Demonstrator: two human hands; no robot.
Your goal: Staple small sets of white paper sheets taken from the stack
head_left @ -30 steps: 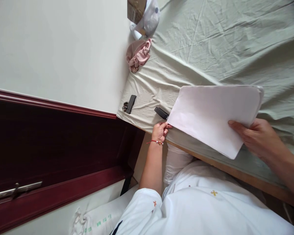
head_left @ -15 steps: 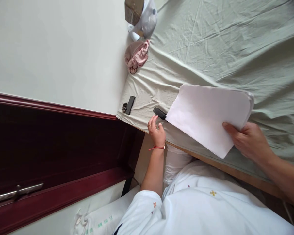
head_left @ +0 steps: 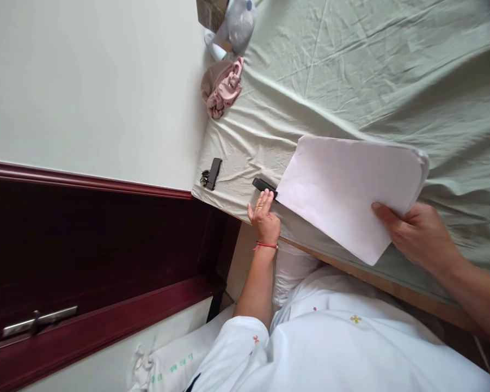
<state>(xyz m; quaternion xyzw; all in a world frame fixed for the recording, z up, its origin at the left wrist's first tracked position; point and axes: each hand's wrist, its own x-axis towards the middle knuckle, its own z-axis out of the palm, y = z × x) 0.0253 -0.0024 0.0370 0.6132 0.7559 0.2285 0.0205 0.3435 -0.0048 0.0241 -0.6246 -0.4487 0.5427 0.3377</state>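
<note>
We have a wrinkled pale green cloth over a wide surface, wooden edge facing the wearer. The paper stack sits near that edge, its left corner at a black stapler on the cloth. Right hand pinches the stack's right side, thumb on top; left hand has fingers stretched out, tips on the stapler — we can't tell how hard they press. Further left, we note a black object with small dark bits beside it. Along the wall: pink cloth, then a clear plastic item and brown box, partly cut off. Lower left — dark red woodwork with a metal fitting, plus a whitish sack, green print.
</note>
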